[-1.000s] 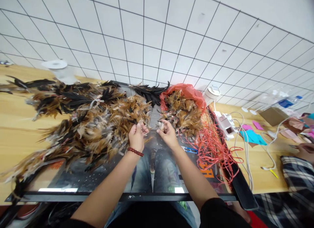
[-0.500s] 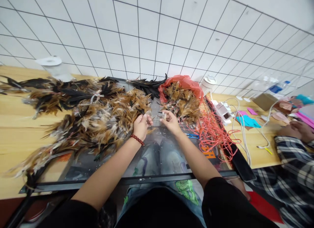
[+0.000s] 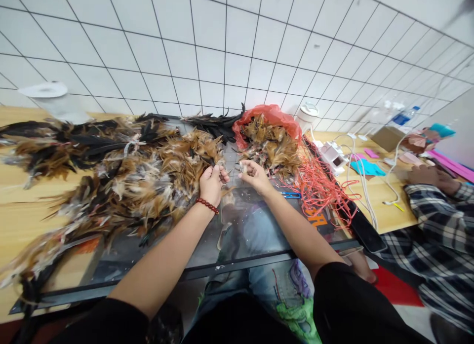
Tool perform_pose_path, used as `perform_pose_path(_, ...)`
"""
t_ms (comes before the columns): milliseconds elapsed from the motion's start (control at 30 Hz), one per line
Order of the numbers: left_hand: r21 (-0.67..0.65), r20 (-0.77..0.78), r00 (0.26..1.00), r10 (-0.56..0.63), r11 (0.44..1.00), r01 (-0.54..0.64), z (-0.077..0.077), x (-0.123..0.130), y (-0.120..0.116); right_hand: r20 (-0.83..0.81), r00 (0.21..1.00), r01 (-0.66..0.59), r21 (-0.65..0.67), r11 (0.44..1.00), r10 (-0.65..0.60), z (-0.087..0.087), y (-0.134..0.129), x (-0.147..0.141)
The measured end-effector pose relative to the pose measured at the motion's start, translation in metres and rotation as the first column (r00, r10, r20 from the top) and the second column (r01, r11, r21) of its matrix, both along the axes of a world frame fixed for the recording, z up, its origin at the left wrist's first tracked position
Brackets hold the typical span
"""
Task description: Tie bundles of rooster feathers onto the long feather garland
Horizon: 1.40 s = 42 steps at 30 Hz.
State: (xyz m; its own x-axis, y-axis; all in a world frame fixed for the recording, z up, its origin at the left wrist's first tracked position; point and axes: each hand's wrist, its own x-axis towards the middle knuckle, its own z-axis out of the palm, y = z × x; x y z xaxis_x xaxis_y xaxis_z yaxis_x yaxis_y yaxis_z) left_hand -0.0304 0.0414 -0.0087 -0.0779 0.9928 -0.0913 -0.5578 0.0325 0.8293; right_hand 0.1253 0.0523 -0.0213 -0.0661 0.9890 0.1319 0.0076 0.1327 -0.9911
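Near the middle of the worktop's dark, glossy section (image 3: 255,218), we hold our two hands slightly apart. Our left hand (image 3: 215,182) has its thumb and fingers nearly closed, at the right edge of the brown feather pile (image 3: 148,178); whatever they grip is too small to tell. Our right hand (image 3: 255,177) pinches a small pale tuft (image 3: 242,167) between thumb and fingertips. Toward the worktop's far edge, more brown feathers (image 3: 272,144) sit in a red plastic bag (image 3: 266,112). We see blue snips (image 3: 291,195) beside tangled red string (image 3: 320,193), left of the black phone (image 3: 368,233) at the near edge.
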Motion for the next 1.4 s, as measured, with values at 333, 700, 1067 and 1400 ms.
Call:
perform_pose_path(333, -0.001, -0.006, 1.000, 0.008, 1.000, -0.008, -0.001, -0.001, 0.000, 0.093, 0.995, -0.035, 0.126, 0.991, 0.023, -0.005, 0.002, 0.006)
perform_pose_path(700, -0.004, 0.008, 0.999, 0.049, 0.999, -0.049, 0.002, -0.001, -0.003, 0.472, 0.806, 0.050, 0.547, 0.836, -0.357, 0.000, -0.003, 0.010)
perform_pose_path(1067, 0.008, -0.032, 0.991, 0.128, 0.992, -0.128, 0.006, 0.003, -0.006, 0.714, 0.604, -0.080, 0.496, 0.864, -0.354, 0.004, -0.011, -0.013)
perform_pose_path(1400, 0.165, -0.444, 0.881, 0.163, 0.981, -0.099, 0.007, -0.008, -0.003, 0.716, 0.474, -0.190, 0.652, 0.734, -0.512, 0.008, -0.020, -0.014)
